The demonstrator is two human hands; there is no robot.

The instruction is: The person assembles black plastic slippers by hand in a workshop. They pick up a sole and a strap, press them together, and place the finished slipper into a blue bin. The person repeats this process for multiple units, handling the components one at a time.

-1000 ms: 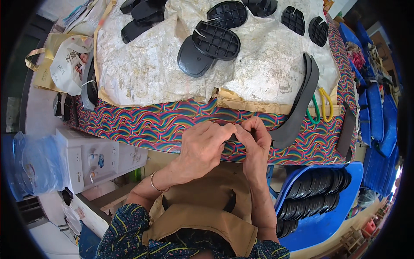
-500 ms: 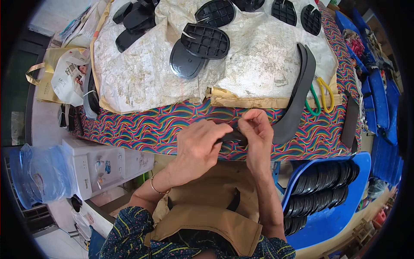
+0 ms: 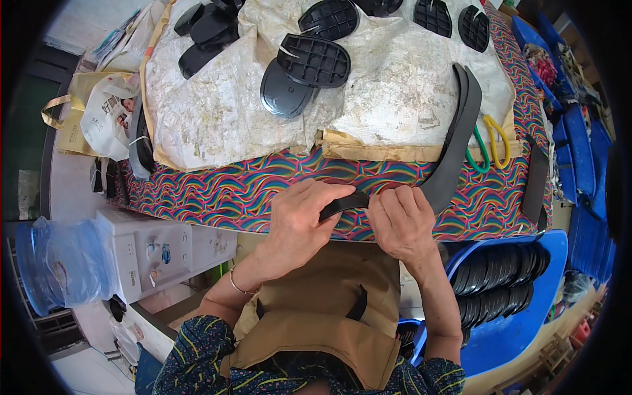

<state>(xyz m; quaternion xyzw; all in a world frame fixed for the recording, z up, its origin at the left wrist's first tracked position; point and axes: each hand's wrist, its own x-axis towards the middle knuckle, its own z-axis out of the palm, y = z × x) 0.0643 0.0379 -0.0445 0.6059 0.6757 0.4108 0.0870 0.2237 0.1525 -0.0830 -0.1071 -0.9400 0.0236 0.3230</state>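
Note:
A short, curved black strip (image 3: 349, 203) runs between my two hands above the front edge of the patterned tablecloth. My left hand (image 3: 299, 214) pinches its left end between thumb and fingers. Around its right end my right hand (image 3: 403, 220) is closed, knuckles up, hiding that end. Just beyond my right hand lies a stack of long, curved black strips (image 3: 454, 155), reaching from the tablecloth onto a white woven sheet. Beside the stack are a green loop (image 3: 478, 151) and a yellow loop (image 3: 498, 141), which look like scissor handles.
Black grid-backed sole-shaped pieces (image 3: 315, 60) lie on the stained white sheet (image 3: 395, 99). Below the table at right, a blue tub (image 3: 507, 339) holds rows of black pieces. A white water dispenser (image 3: 178, 250) stands at left; another black strip (image 3: 535, 184) lies at the table's right end.
My right hand has turned from a palm-side pinch to a knuckles-up grip and shifted slightly right and nearer to me. My left hand keeps its place; more of the strip shows.

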